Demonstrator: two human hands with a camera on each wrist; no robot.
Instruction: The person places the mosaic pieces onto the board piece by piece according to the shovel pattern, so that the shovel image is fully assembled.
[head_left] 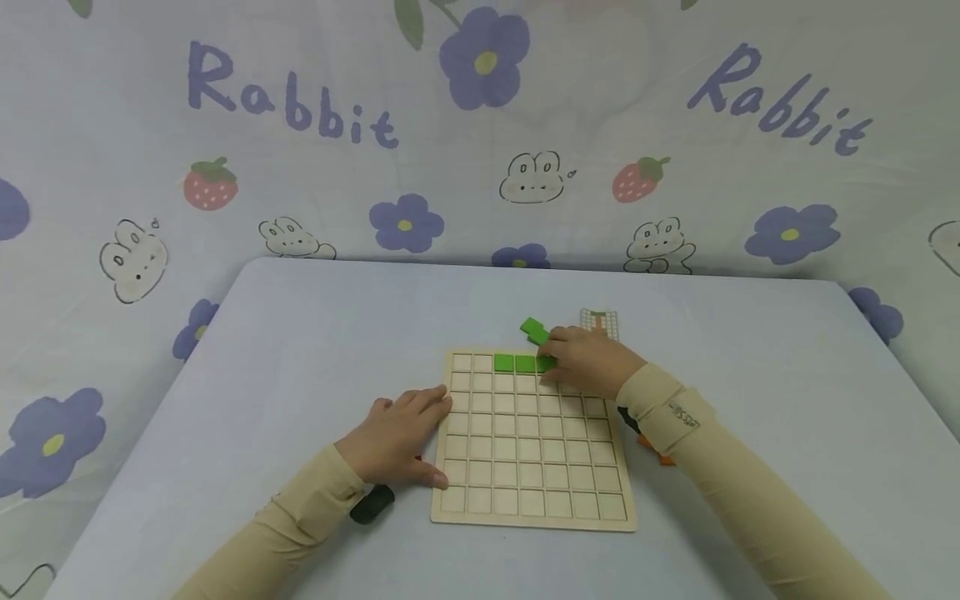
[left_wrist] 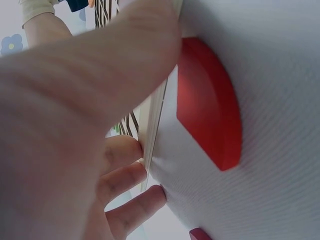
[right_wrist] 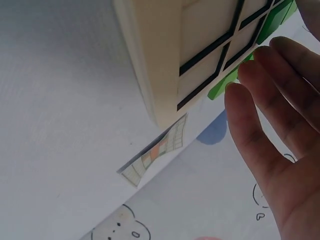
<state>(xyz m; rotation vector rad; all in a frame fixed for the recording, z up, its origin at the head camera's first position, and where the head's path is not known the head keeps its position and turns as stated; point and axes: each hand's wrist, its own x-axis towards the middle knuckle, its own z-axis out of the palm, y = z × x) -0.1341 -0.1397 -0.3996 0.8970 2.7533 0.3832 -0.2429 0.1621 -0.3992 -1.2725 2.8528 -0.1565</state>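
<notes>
A square wooden grid board (head_left: 532, 527) lies flat on the table. In its far row are green square tiles (head_left: 504, 363), three of them showing side by side. My left hand (head_left: 397, 437) rests along the board's left edge, fingers spread and thumb at the near end. Over the far row is my right hand (head_left: 588, 362), its fingertips right at the third green tile (right_wrist: 272, 22). The right wrist view shows several of its fingers (right_wrist: 287, 110) nearly straight; the index fingertip is hidden. Loose green tiles (head_left: 532, 326) lie just behind the board, by the right fingertips.
A card with a printed grid pattern (head_left: 598, 320) lies behind the board, partly covered by the right hand. A red piece with a curved side (left_wrist: 207, 105) sits beside the board under the left thumb. Orange pieces (head_left: 666, 459) lie at the right, by the right sleeve.
</notes>
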